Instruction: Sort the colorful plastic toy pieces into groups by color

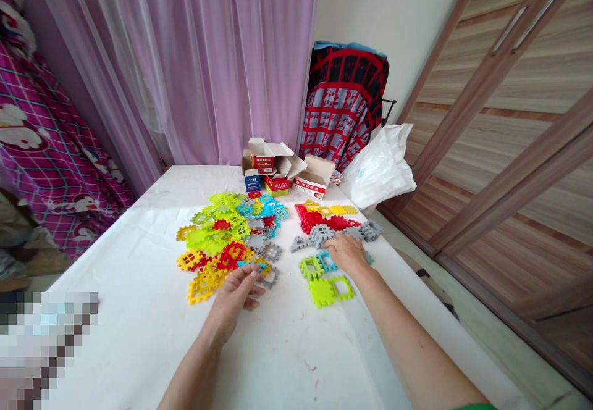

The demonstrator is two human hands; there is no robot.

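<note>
My left hand (237,289) pinches a blue plastic interlocking tile (251,265) edge-on between thumb and fingers. It is beside the mixed pile of tiles, just in front of the yellow tiles (204,283) and red tiles (234,254). Over on the right, my right hand (347,252) reaches down with its fingers bent together at the grey tiles (321,234) and the blue tiles (328,262). Whatever its fingertips hold is hidden. Green tiles (321,292) lie flat nearer to me, some solid and some open frames.
Lime-green tiles (210,237) heap up in the left pile. Behind the grey row lie red tiles (319,220) and yellow tiles (340,210). Small opened cardboard boxes (315,178) stand at the white table's (139,237) far edge, beside a white plastic bag (382,166).
</note>
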